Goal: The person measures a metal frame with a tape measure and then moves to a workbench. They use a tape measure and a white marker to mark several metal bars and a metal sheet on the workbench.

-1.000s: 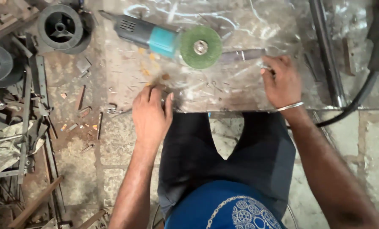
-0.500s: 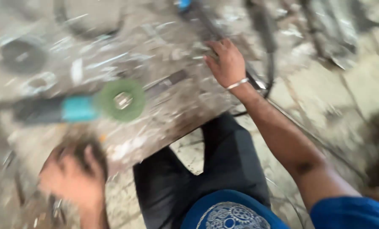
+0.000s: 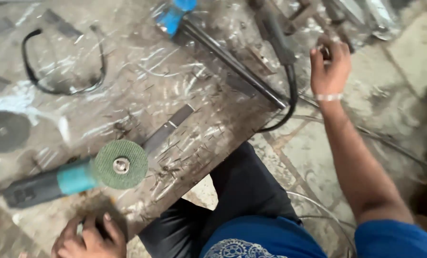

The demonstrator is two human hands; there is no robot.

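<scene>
My left hand [image 3: 90, 239] flat, fingers spread, on worktop [image 3: 127, 91] edge just below angle grinder [image 3: 75, 174], my right hand [image 3: 329, 67] well apart, fingers curled round small object, unidentifiable

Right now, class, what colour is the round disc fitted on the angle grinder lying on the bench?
Green; the disc shows best in the head view.

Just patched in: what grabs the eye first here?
The angle grinder with its green disc lies at the lower left of the scratched metal table. The left hand rests on the table edge below it; the right hand reaches among metal parts at upper right.
</scene>
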